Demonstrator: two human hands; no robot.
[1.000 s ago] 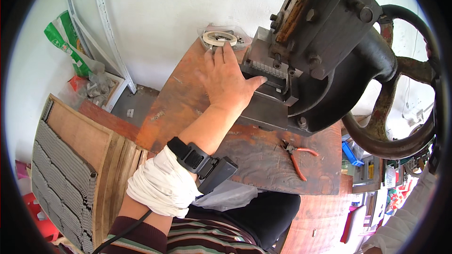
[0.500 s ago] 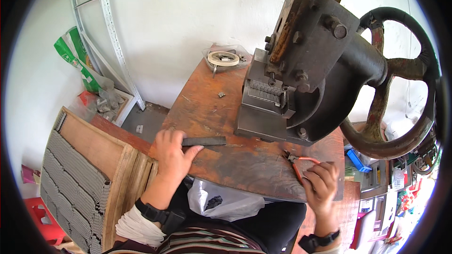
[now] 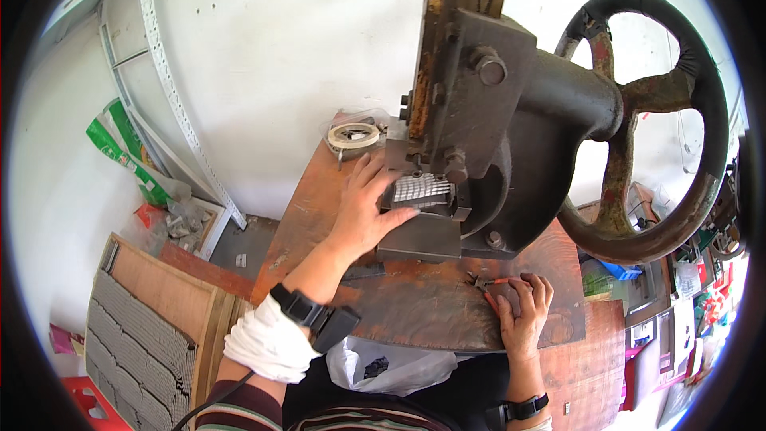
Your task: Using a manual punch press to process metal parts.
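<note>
Head view: left hand (image 3: 361, 213), spread wide, could be crushed were the press (image 3: 483, 108) tripped; whether right hand (image 3: 523, 318) grips pliers (image 3: 501, 280) cannot be told.

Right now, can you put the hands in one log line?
Left hand: spread at press | Right hand: curled by pliers | Dark strip: on table

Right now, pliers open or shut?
Open, it seems: the pliers have their red handles splayed apart by the right hand. Tips: too small to tell.
</note>
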